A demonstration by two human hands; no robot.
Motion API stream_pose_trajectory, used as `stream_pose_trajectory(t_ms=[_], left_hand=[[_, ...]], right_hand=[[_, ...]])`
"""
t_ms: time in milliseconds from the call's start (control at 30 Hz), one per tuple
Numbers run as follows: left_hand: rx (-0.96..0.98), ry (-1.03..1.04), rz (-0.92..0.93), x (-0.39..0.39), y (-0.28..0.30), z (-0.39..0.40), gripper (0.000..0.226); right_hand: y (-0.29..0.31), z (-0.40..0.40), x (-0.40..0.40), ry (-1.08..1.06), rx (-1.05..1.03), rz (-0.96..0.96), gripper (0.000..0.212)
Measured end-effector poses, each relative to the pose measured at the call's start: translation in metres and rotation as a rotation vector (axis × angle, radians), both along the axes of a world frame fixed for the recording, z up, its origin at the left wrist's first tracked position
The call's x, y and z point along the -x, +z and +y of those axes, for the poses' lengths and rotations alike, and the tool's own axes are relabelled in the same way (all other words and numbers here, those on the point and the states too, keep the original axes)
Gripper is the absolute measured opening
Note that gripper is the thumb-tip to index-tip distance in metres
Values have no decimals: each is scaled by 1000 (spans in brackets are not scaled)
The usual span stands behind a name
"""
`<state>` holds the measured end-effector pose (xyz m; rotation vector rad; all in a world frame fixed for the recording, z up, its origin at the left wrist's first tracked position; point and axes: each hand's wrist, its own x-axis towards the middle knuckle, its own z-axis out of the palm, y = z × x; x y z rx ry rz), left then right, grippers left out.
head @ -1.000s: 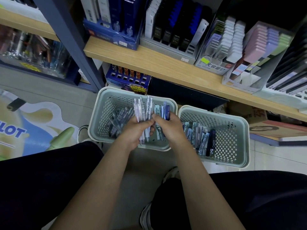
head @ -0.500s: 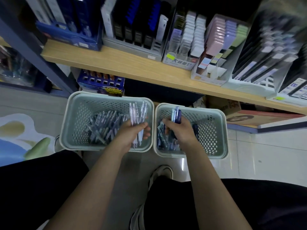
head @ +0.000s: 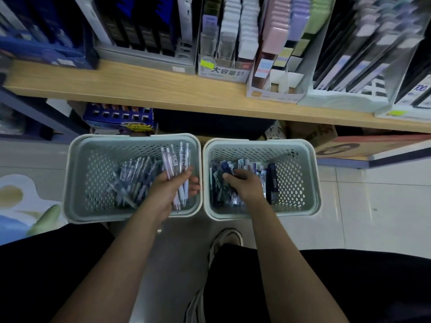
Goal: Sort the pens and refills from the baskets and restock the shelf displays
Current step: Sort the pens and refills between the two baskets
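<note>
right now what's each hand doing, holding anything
Left hand: closed around a bunch of clear pens over the left basket.
Right hand: down in the right basket, fingers curled on a dark blue pen.

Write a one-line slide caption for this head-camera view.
Left hand holds a bunch of pens over the left basket while the right hand digs into the right basket.

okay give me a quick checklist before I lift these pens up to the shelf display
1. Left hand grips the pale pens: ok.
2. Pale pens bunched, tips pointing one way: ok.
3. Right hand free of stock: not ok, fingers are down among the packets in the right basket.
4. Left basket standing level on the floor: ok.
5. Matching slot for these pens on the wooden shelf: cannot tell, displays blurred.
</note>
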<state>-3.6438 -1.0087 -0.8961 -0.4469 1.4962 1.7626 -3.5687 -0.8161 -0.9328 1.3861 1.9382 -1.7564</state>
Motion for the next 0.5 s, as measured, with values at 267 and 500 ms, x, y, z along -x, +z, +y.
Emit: stream_pose_trajectory(t_ms=[267,500], left_hand=[[-93,-67,-16,0,11,-1,22],[-27,-155,79,12,27,-27,17]], right_hand=[[45,-33,12,-105,-79,212,16],[76,-93,44,308,233,191,33]])
